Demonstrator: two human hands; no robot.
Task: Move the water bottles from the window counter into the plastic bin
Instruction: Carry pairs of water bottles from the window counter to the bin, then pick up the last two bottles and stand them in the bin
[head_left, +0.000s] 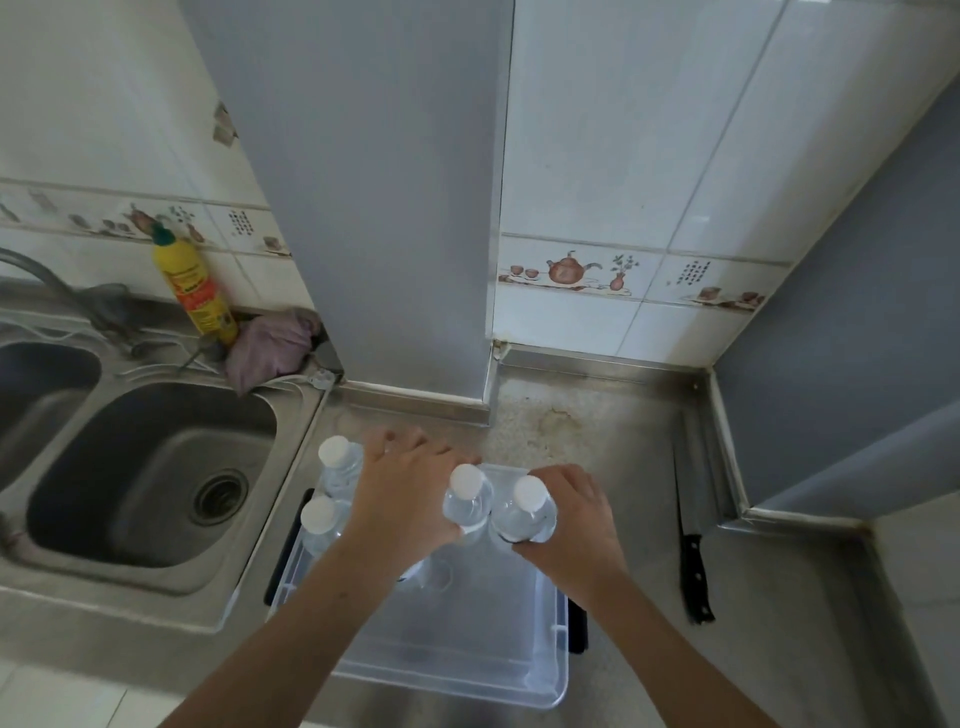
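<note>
A clear plastic bin sits on the steel counter in front of me. Two white-capped water bottles stand in its far left corner, one behind the other. My left hand reaches over the bin's far side, its thumb against a third bottle while its fingers lie on something hidden beneath. My right hand is wrapped around another bottle beside it. Both these bottles stand upright at the bin's far right end.
A steel sink lies to the left, with a yellow detergent bottle and a crumpled cloth behind it. A black-handled knife rests on the counter to the right. A grey pillar and tiled wall stand behind.
</note>
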